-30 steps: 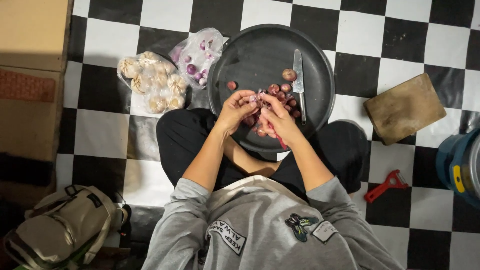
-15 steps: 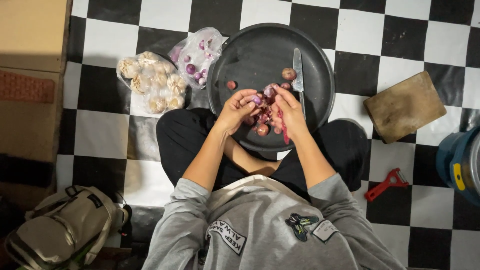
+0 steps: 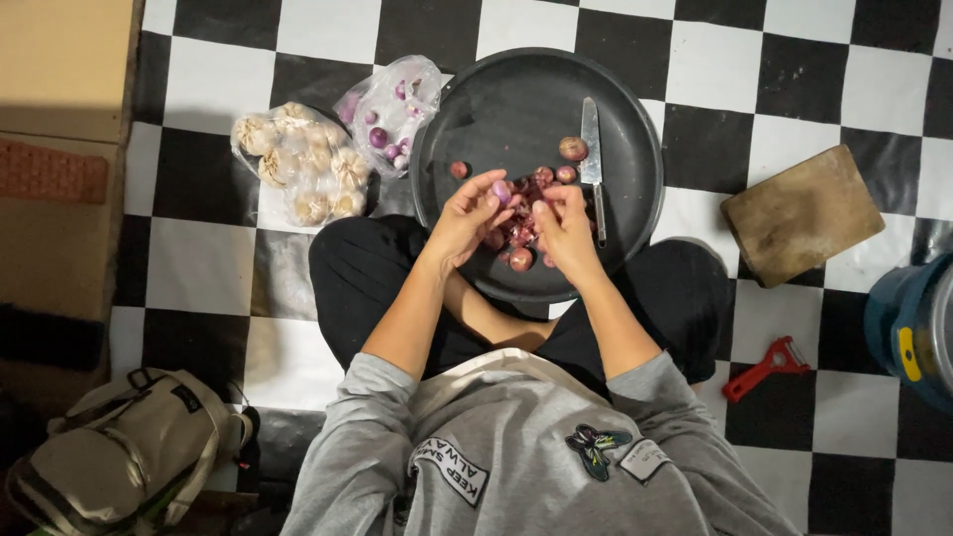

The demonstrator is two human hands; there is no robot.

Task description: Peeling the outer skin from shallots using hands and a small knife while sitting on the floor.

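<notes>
Left hand (image 3: 465, 213): pinches a small purple shallot (image 3: 501, 189) in its fingertips.
Right hand (image 3: 564, 226): just beside, fingers curled, touching it.
Tray (image 3: 516, 99): under both hands.
Knife (image 3: 593, 164): right of hands.

A round pan (image 3: 516, 109) sits on the floor (image 3: 715, 79) just before the seated person's crossed legs, with a knife (image 3: 593, 164) lying in its right half, loose shallots (image 3: 556, 171) near its middle, and the left hand (image 3: 467, 218) and right hand (image 3: 564, 230) meeting over its near part. Two bags lie just left of the pan: the bag of shallots (image 3: 389, 111) touches its rim, and the bag of garlic (image 3: 303, 164) lies further left. To the pan's right lies a wooden board (image 3: 802, 213), a peeler (image 3: 766, 367) lies nearer the person below it, a bucket (image 3: 913, 328) stands at the floor's right edge, and a backpack (image 3: 119, 452) rests at the near left corner.
</notes>
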